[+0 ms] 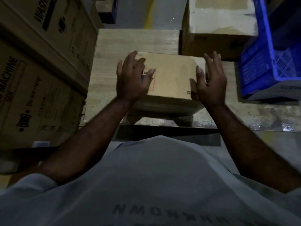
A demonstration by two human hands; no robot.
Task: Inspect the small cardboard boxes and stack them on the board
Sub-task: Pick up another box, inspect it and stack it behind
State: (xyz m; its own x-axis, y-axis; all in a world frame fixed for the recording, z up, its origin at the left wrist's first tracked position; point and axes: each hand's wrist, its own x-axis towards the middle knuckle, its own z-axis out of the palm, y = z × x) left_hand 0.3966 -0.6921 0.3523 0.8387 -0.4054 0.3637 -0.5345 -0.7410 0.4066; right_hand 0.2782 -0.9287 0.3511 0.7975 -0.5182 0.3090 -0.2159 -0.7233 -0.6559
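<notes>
A small brown cardboard box (172, 77) lies on the pale wooden board (114, 62) in the middle of the view. A red-hatched label on its top is partly covered. My left hand (133, 79) is over the box's left end, fingers spread and straight. At the box's right end is my right hand (211, 80), fingers straight and its thumb on the top face. Whether the palms touch the box I cannot tell. Neither hand curls round it.
Tall washing-machine cartons (40, 70) stand close on the left. A bigger carton (218, 30) with a pale top sits at the back right, touching the board's corner. A blue plastic crate (273, 59) stands on the right. Shiny floor (260, 115) lies in front of the crate.
</notes>
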